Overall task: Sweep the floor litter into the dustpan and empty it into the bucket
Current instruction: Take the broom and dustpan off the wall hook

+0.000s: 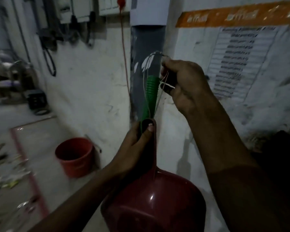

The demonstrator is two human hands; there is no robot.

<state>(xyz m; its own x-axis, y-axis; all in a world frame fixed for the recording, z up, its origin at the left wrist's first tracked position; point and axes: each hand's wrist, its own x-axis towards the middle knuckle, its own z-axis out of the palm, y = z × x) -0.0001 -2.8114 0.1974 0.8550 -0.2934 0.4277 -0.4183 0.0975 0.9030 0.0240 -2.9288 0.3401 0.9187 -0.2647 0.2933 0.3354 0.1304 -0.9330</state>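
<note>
My left hand (134,148) grips the handle of a dark red dustpan (154,203), whose pan hangs low in front of me. The same hand also holds the lower end of a green ribbed brush handle (151,91) that points up along the wall. My right hand (184,81) pinches a thin white string loop (153,64) at the top of that handle. An orange-red bucket (74,156) stands on the floor by the wall to the left. Litter (10,173), in pale scraps, lies scattered on the floor at far left.
A grey pipe (147,47) runs down the white wall right behind the handle. A red cable (124,52) hangs beside it. Switch boxes and black cables (70,19) are at upper left. A printed poster (241,61) hangs at right. A dark crate (37,101) stands further back.
</note>
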